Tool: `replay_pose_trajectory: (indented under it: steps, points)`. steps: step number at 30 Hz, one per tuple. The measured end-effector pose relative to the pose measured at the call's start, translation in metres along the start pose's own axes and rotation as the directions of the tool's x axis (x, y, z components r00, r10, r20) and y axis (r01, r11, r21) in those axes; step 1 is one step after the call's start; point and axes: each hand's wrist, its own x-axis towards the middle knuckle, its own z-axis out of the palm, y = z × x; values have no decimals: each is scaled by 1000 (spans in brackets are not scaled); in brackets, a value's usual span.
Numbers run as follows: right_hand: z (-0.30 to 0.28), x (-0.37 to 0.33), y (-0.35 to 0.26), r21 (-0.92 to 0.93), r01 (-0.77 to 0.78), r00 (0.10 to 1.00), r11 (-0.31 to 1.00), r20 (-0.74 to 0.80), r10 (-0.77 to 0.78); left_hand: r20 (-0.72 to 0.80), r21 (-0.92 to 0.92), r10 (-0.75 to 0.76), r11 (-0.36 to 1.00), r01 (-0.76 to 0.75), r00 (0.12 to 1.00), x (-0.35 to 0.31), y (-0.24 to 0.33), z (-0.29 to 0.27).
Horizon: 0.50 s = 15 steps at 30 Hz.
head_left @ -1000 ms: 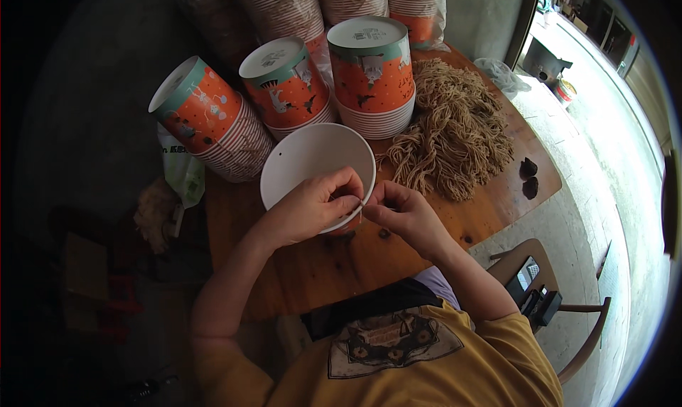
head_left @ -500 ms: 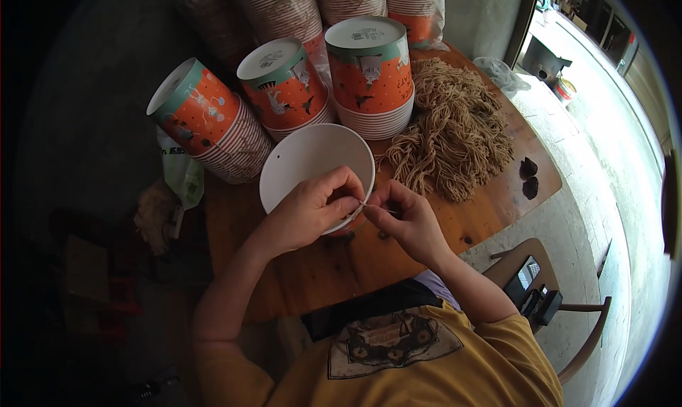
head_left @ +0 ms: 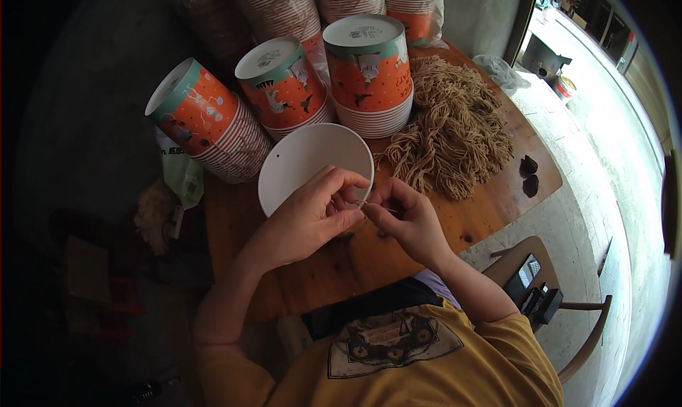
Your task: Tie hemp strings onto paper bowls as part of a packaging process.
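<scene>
A white-lined paper bucket [head_left: 295, 162] stands before me, its mouth tilted toward me, with a small hole in its far left wall. At its near right rim, my left hand [head_left: 312, 211] has thumb and forefinger bent around a thin piece of cord [head_left: 361, 202]. My right hand [head_left: 408, 218] pinches the same cord, and a short end sticks out past its fingers. The fingers hide most of the cord and the rim there. A large heap of tan cords [head_left: 455, 130] lies just beyond my right hand.
Behind the bucket stand upside-down stacks of orange printed buckets [head_left: 369, 80], with plastic-wrapped stacks [head_left: 277, 12] farther back. Two dark lumps [head_left: 529, 176] lie near the right edge of the wooden table [head_left: 305, 286]. A chair [head_left: 526, 265] holding a phone stands at the right.
My left fingers have loosened a little, and the thumb has shifted slightly at the cord. My right hand keeps its pinch almost in place.
</scene>
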Motion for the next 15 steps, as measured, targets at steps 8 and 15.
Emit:
replay_pose_trajectory:
  steps: [8,15]
  points:
    - [-4,1,-3,183,-73,992,980,111,53,93,-55,-98,993,103,991,0,3,2]
    - [-6,1,0,131,-28,994,991,105,14,202,-332,-238,896,295,950,5,-7,-7]
